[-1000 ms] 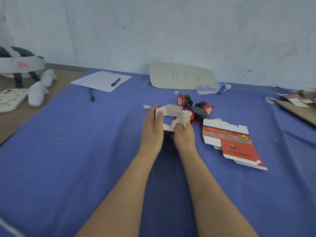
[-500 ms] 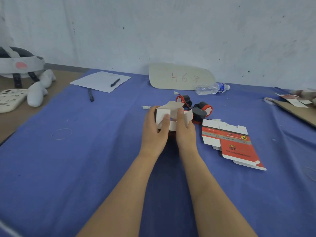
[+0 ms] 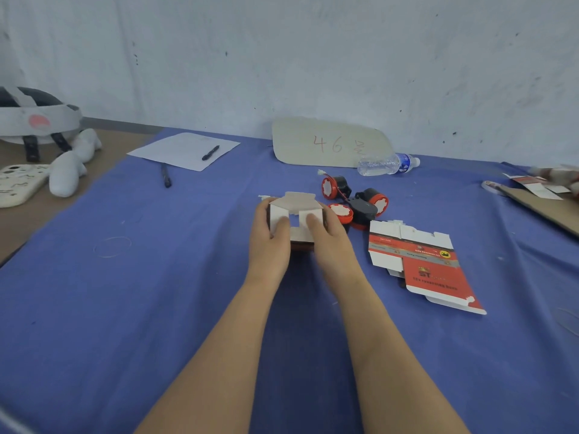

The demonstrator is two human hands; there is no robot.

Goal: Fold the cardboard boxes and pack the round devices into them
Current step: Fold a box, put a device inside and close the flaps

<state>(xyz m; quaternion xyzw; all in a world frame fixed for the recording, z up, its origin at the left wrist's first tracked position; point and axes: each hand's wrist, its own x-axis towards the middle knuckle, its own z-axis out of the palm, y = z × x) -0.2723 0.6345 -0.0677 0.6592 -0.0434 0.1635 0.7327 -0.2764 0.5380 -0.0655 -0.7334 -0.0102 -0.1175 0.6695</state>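
- Since a second ago, the half-folded box [image 3: 297, 199] has gone from an open sleeve with loose flaps to an end that is nearly closed. First the left side flap [image 3: 277, 211] came in, then the right side flap [image 3: 310, 210], and both thumbs now lie on top of them.
- The left hand [image 3: 270, 244] grips the box's left wall. Its fingers curl round the far side, mostly hidden, and its thumb [image 3: 283, 223] presses the left flap down.
- The right hand [image 3: 334, 245] mirrors it on the right wall, with its thumb [image 3: 313, 221] flat on the right flap. Its other fingers are out of sight behind the card.
- The box sits between the two palms, low over the blue cloth [image 3: 156, 292]. Whether its bottom edge touches the cloth cannot be told.
- The step in hand looks like closing this end. The far tuck flap [image 3: 297, 195] stands up behind the thumbs, not yet folded.
- To do it well, the thumbs should keep both side flaps level and square. The tuck flap should then come forward over them, and each thumb should slip out only as the flap's tongue enters the slot.
- Squeezing the walls too hard would likely bow the thin card and misalign the tongue.
- The round devices [image 3: 332, 187] lie in a small cluster just beyond and to the right of the right hand, none packed yet.
- A flat box [image 3: 429, 264] lies further right, unfolded.
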